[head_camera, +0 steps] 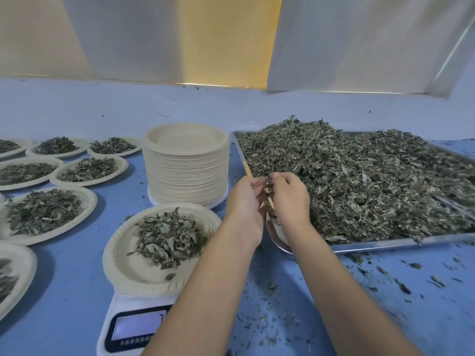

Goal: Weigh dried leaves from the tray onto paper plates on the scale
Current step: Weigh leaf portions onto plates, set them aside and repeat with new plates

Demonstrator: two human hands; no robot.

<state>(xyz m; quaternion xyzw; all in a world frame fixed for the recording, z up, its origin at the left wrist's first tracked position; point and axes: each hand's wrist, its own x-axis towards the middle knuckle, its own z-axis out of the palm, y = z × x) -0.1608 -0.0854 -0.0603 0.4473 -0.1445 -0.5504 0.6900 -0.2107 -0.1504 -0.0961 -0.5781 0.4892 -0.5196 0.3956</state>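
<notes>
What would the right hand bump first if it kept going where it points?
Most likely the dried leaves heaped in the tray, just ahead of the right hand. The left hand is close too, so I'm unsure.

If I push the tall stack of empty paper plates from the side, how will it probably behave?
The stack of paper plates is probably light for its size: the plates look thin. Being tall, it may lean or shear rather than slide whole. Pushed rightward, it would likely bump the tray.
</notes>
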